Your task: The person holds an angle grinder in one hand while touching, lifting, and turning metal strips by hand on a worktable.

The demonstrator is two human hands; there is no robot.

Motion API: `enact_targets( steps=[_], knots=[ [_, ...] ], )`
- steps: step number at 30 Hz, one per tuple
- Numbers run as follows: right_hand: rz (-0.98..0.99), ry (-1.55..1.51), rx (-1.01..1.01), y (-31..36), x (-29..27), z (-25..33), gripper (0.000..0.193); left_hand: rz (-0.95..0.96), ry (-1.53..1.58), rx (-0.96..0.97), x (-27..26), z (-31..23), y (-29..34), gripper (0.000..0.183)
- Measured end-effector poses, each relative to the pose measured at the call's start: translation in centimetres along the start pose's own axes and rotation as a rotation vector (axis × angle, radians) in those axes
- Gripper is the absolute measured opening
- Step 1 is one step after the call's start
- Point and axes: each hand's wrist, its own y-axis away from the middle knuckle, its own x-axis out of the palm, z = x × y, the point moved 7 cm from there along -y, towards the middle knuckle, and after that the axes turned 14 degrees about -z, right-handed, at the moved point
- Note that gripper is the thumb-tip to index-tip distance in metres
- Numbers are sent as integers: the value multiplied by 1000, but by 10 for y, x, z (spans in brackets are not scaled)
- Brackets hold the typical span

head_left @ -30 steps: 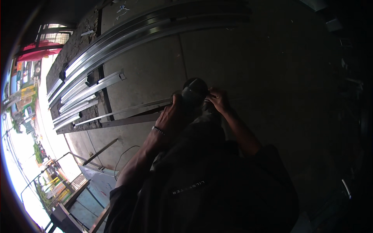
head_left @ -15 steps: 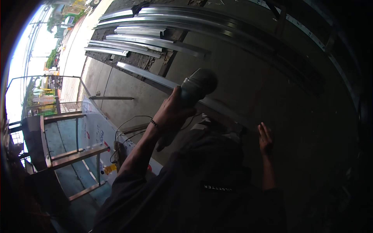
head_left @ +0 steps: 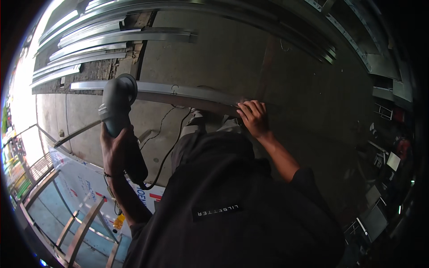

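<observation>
My left hand is wrapped round the body of a dark corded angle grinder, holding it upright with its round head at the top. The grinder's head overlaps the left part of a long silver metal bar in view; whether the two touch I cannot tell. At the bar's right end, my right hand rests with its fingers bent over the metal. From the grinder's lower end a black cord curves up toward my feet.
Several metal channels lie on a worn wooden board at the far left. A metal frame with blue panels stands at the near left, beside white printed sheeting. Tools and scraps clutter the right side.
My right hand has come from apart, with fingers stretched, onto the bar's end. The view has turned, and the grinder in my left hand now appears further left.
</observation>
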Motion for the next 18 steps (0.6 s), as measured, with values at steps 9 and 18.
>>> enact_targets(
  steps=[9, 18],
  knots=[
    [-92, 54, -118, 0, 8, -2, 17, 12, -71, -72, -21, 30, -22, 41],
    [-84, 31, -164, -8, 5, 8, 17, 29, -54, -92, -27, 42, -31, 42]
  ],
)
